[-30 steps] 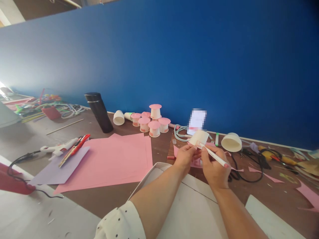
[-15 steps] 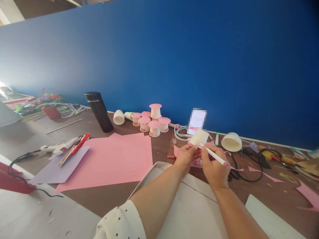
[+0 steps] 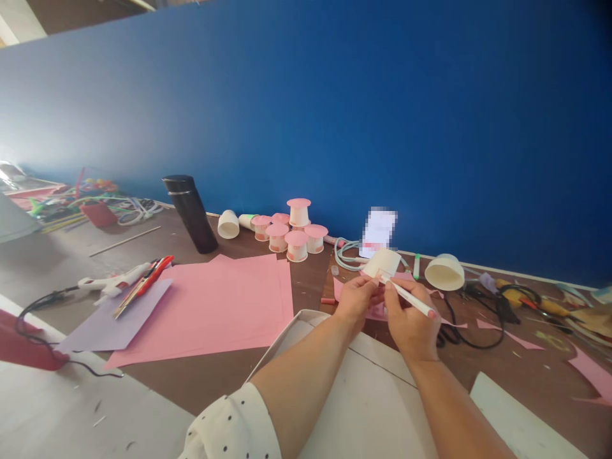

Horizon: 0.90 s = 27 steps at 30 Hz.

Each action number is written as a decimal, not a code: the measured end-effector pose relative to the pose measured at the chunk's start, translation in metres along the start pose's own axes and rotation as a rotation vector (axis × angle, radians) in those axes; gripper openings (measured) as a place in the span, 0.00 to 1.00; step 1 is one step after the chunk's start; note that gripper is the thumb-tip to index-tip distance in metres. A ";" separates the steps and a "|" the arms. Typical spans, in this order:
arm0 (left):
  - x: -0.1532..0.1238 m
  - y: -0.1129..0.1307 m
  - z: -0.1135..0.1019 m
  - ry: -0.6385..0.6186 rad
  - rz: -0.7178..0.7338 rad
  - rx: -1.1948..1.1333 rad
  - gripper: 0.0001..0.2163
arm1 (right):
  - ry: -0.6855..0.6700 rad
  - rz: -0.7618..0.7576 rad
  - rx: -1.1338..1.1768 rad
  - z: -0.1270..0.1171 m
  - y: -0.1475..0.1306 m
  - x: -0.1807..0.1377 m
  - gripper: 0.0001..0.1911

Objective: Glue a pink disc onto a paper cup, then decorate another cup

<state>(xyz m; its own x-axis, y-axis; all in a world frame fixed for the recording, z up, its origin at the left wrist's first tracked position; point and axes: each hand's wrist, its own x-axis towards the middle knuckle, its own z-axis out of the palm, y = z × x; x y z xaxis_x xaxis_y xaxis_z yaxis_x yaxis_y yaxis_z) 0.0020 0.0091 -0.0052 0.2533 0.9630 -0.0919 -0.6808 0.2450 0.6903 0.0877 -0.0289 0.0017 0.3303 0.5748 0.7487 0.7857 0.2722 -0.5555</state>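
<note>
My left hand (image 3: 354, 298) grips a small white paper cup (image 3: 382, 262), tipped on its side above a pink paper scrap (image 3: 340, 290). My right hand (image 3: 410, 319) is closed round a white pen with a pink end (image 3: 411, 298), and the pen's tip touches the cup's side. Both hands hover just above the brown table (image 3: 306, 287), in front of a white box lid (image 3: 329, 376).
A big pink sheet (image 3: 215, 306) and a lilac sheet (image 3: 115, 319) lie to the left, with a glue gun (image 3: 112, 282) and red-handled scissors (image 3: 143, 285). A black flask (image 3: 190, 214), pink-topped cups (image 3: 296, 231), another white cup (image 3: 444, 272) and cables (image 3: 471, 312) line the blue wall.
</note>
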 end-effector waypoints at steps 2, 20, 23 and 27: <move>-0.001 0.001 0.001 0.007 -0.002 0.001 0.14 | 0.014 -0.011 -0.001 0.000 0.000 0.000 0.11; -0.002 0.002 0.001 -0.009 -0.004 -0.022 0.11 | 0.061 -0.007 0.039 -0.001 -0.003 0.002 0.11; -0.003 0.003 0.003 -0.003 -0.007 -0.022 0.12 | 0.063 -0.014 0.027 -0.002 -0.003 0.002 0.11; -0.003 0.003 0.003 -0.003 -0.009 -0.018 0.13 | 0.050 -0.002 0.023 -0.002 -0.003 0.001 0.11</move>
<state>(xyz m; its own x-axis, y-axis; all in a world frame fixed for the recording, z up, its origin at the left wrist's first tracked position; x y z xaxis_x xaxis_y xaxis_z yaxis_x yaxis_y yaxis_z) 0.0011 0.0069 -0.0010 0.2613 0.9605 -0.0959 -0.6909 0.2554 0.6764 0.0867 -0.0304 0.0048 0.3546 0.5349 0.7669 0.7745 0.2915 -0.5614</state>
